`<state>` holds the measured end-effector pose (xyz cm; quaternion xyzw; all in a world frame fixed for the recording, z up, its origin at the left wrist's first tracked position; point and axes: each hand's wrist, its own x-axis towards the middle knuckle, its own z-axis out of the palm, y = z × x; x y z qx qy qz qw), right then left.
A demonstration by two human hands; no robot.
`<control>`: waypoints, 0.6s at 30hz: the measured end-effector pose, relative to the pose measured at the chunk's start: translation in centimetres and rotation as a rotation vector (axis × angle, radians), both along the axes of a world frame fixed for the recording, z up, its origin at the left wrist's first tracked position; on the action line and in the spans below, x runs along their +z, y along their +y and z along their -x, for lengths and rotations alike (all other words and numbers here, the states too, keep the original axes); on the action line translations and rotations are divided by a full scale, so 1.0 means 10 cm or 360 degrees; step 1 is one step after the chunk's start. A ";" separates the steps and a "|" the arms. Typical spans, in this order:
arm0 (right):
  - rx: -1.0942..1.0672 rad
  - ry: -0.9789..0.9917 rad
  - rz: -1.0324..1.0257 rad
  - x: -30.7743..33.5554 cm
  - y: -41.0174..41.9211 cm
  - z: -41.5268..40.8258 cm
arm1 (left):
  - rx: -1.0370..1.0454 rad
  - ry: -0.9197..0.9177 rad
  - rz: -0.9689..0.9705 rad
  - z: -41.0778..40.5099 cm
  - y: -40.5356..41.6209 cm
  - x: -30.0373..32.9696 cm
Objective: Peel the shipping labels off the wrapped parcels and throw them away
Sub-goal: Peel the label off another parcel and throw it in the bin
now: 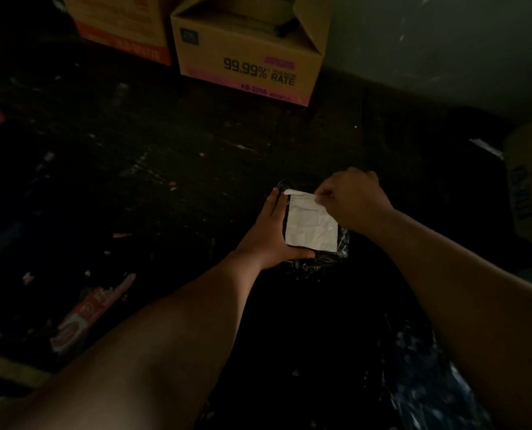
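Above the dark floor (165,169), a creased white label (312,226) on a black-wrapped parcel (340,246), left hand (269,234) gripping, right hand (351,197) fingers pinching its corner.

White label (312,226) with faint dark print lines, glossy black parcel wrap (340,254), tan cardboard box (249,54) with black lettering and pink bands (orange band on the neighbouring box (119,29)), dark speckled floor (134,150)

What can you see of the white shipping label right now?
The shipping label is a white, crinkled paper rectangle with faint print near its top, lying on a dark plastic-wrapped parcel. Its top edge curls up where the right hand pinches it; the rest looks stuck down. The left hand holds the parcel beside it.
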<state>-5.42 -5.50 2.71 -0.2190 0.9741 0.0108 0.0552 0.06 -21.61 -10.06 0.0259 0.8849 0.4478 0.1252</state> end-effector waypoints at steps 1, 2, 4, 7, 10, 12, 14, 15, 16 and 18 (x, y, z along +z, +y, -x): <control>0.0006 0.0002 -0.0005 0.01 0.01 -0.01 | 0.0006 0.0014 -0.0009 0.00 0.00 -0.01; 0.0011 0.0010 -0.0013 0.02 0.02 -0.02 | 0.0010 0.0030 -0.0019 0.00 0.01 -0.02; 0.0015 0.0020 -0.0018 0.04 0.04 -0.04 | 0.0018 0.0049 -0.0038 -0.01 0.01 -0.04; 0.0002 0.0004 0.0047 0.06 0.08 -0.06 | 0.0031 0.0029 -0.0058 0.00 0.00 -0.01; -0.0004 -0.0012 0.0128 0.13 0.14 -0.07 | 0.0025 -0.0002 -0.0034 0.00 -0.01 0.03; 0.0007 -0.0010 0.0116 0.17 0.16 -0.09 | 0.0031 -0.0009 -0.0026 -0.01 0.00 0.04; 0.0004 -0.0011 0.0119 0.18 0.19 -0.13 | 0.0026 -0.0005 -0.0022 -0.01 0.00 0.05; -0.0006 -0.0011 0.0147 0.18 0.20 -0.15 | 0.0020 -0.0007 -0.0017 -0.01 0.01 0.06; -0.0019 -0.0010 0.0187 0.18 0.21 -0.17 | 0.0016 -0.0011 -0.0010 -0.01 0.00 0.07; -0.0032 -0.0009 0.0251 0.19 0.24 -0.20 | 0.0019 -0.0021 -0.0004 0.00 0.00 0.07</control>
